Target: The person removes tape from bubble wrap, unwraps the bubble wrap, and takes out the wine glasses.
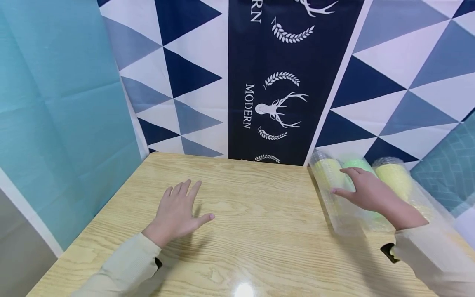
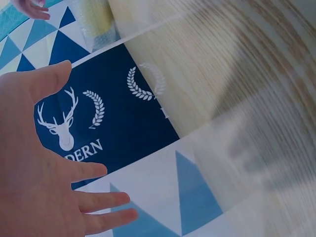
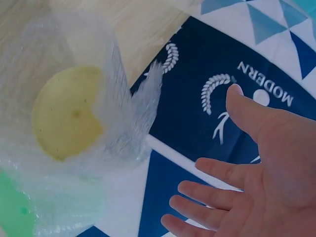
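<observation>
Bubble-wrapped bundle [image 1: 395,179] lies partly hidden behind the spread, empty right grip [image 1: 367,190]; left grip [image 1: 176,213] also spread, empty.

"modern" [image 1: 248,106] on dark wall panel [image 1: 285,57]

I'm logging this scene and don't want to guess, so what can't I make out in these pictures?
Yellow items and green item: exact identity blurred by bubble wrap, head and right wrist views.
Green item's middle: hidden behind the right hand, head view.
Green item's remainder: cut off by the left edge, right wrist view.
Upper lettering: all but its last letters cut off by the top edge, head view.
</observation>
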{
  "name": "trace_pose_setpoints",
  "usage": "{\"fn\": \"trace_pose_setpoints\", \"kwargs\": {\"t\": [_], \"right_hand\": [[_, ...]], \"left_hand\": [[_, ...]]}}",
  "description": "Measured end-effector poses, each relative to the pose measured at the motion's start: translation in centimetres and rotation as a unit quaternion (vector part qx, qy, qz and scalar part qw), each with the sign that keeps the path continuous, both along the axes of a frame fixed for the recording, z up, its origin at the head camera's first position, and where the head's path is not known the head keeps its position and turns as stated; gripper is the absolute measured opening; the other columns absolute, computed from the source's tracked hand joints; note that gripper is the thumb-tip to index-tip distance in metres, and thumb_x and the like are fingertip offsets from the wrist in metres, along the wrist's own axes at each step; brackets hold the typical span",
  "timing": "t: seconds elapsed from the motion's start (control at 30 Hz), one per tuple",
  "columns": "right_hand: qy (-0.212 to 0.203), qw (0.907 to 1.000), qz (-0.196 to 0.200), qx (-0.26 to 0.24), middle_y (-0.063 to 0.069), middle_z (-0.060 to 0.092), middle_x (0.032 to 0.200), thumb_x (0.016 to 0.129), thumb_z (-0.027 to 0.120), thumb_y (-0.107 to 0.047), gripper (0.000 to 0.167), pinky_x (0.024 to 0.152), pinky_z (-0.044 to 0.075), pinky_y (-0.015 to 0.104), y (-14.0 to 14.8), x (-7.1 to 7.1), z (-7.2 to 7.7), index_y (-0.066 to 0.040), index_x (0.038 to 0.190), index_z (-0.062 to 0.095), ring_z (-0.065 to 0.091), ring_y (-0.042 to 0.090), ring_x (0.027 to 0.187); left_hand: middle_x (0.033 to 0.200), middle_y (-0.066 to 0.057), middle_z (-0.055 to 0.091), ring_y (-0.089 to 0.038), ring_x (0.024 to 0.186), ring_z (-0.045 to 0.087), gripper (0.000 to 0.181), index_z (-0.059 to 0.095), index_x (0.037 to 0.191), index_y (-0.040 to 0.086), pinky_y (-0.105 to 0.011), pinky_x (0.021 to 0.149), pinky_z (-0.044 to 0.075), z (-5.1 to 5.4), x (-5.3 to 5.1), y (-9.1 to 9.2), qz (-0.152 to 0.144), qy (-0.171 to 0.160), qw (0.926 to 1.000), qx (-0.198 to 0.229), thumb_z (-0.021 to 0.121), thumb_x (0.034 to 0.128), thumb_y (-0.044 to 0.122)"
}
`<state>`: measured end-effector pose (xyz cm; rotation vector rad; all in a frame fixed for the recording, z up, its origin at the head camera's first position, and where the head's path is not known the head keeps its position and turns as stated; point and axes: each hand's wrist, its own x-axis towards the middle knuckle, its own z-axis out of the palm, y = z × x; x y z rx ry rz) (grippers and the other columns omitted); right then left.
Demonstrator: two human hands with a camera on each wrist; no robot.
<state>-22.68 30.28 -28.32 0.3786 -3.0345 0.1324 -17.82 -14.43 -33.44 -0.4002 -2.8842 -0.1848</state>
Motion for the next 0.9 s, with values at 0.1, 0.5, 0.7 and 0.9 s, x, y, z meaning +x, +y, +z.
{"fn": "trace_pose_setpoints", "kwargs": {"t": [0.1,0.5,0.7,0.9], "right_hand": [[-0.020,0.9997,-0.004,-0.016,0.042,0.042,0.134,0.092,0.058,-0.048,0.081,0.096,0.040,0.066,0.5,-1.0,0.2,0.016,0.137,0.037,0.042,0.058,0.121],[-0.045,0.9985,-0.014,-0.029,0.043,0.046,0.128,0.098,0.048,-0.045,0.073,0.090,0.045,0.063,2.7,-2.9,-0.5,0.020,0.130,0.042,0.049,0.057,0.112],[-0.051,0.9981,-0.019,-0.029,0.043,0.050,0.122,0.098,0.050,-0.041,0.068,0.083,0.049,0.058,3.3,-3.0,-1.3,0.021,0.126,0.045,0.055,0.055,0.105],[-0.065,0.9971,-0.025,-0.031,0.043,0.051,0.123,0.097,0.050,-0.043,0.071,0.083,0.049,0.058,3.6,-3.3,-1.6,0.022,0.125,0.045,0.055,0.055,0.107]], "left_hand": [[0.143,-0.024,0.046,-0.041,0.131,0.045,0.088,0.040,0.144,0.006,-0.059,0.106,0.036,0.1,-0.1,0.0,0.001,0.002,1.0000,-0.007,0.059,0.0812,0.064],[0.141,-0.023,0.048,-0.040,0.131,0.045,0.088,0.041,0.143,0.005,-0.057,0.106,0.036,0.7,-0.5,0.0,0.007,-0.020,0.9994,-0.026,0.057,0.0814,0.066],[0.142,-0.023,0.047,-0.040,0.132,0.045,0.088,0.040,0.143,0.005,-0.057,0.107,0.036,0.7,-0.6,0.2,0.008,-0.031,0.9991,-0.029,0.057,0.0816,0.066],[0.142,-0.022,0.047,-0.040,0.132,0.044,0.089,0.040,0.144,0.006,-0.057,0.107,0.036,0.9,-0.7,0.3,0.009,-0.036,0.9990,-0.027,0.057,0.0815,0.066]]}}
